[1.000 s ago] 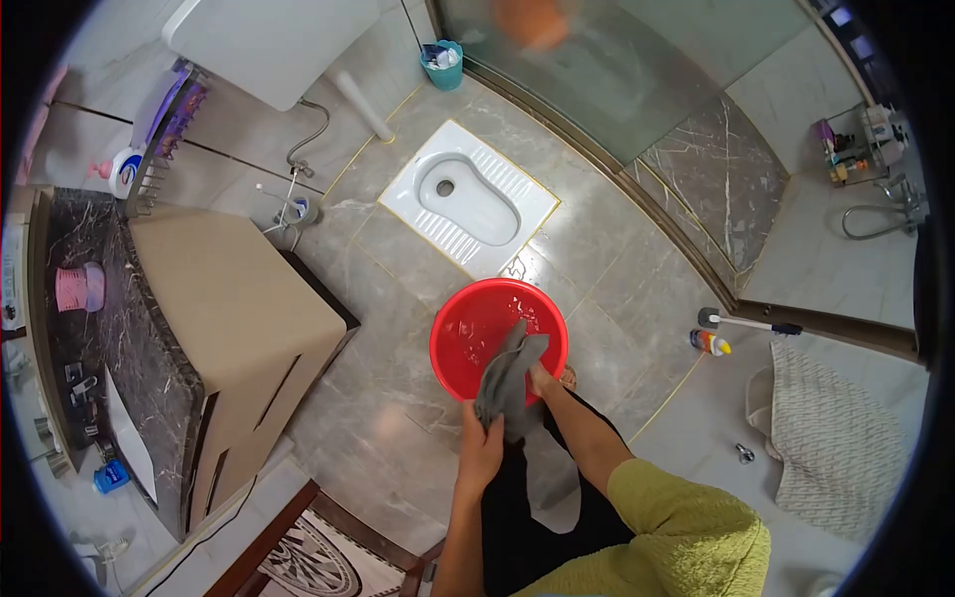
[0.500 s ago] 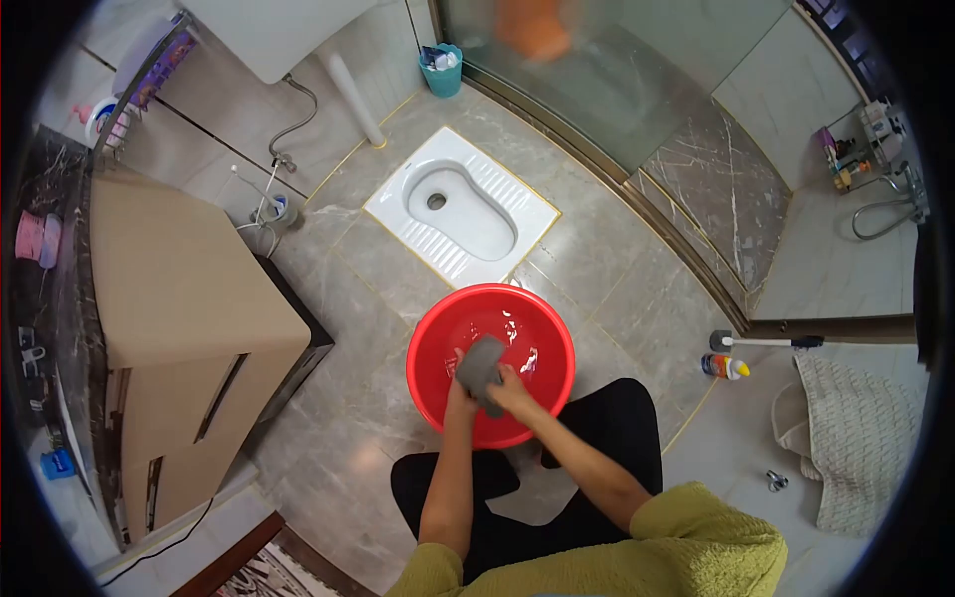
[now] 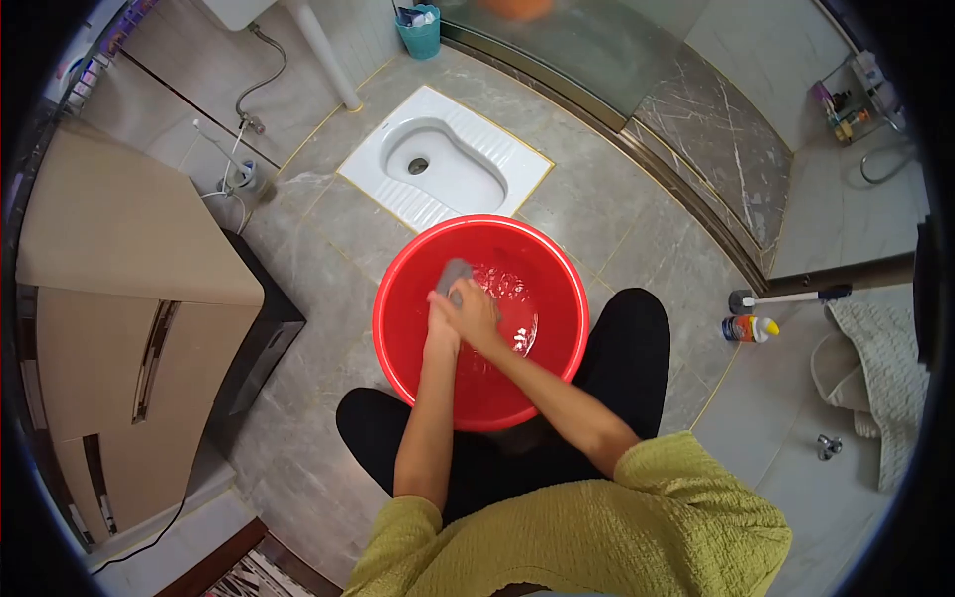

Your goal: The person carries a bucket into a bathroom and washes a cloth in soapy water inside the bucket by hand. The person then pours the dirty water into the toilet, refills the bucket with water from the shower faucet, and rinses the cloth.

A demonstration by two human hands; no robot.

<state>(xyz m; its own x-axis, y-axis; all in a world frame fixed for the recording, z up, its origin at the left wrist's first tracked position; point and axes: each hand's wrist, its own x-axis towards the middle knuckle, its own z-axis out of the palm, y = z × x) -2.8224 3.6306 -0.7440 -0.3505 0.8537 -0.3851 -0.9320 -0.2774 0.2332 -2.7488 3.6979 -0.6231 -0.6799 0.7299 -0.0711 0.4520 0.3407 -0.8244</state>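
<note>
A red basin (image 3: 388, 373) stands on the floor between my knees, with shiny water in its bottom. Inside its rim, my left hand (image 3: 441, 320) and my right hand (image 3: 477, 316) are pressed together around a grey piece of cloth (image 3: 456, 272). The cloth's upper end sticks out past my fingers, and the rest is mostly covered by my hands. Both hands are closed on it, the right one lying over the left.
Beyond the basin is a white squat toilet (image 3: 497, 139). A beige cabinet (image 3: 119, 229) stands left. On the right are a brush (image 3: 786, 297), a bottle (image 3: 749, 328) and a light textured cloth (image 3: 875, 368). A teal bin (image 3: 421, 38) sits by the glass partition (image 3: 577, 60).
My hands have come closer together, and the grey cloth, broad and visible before, is now bunched between them. The view has shifted, so the basin appears larger and higher.
</note>
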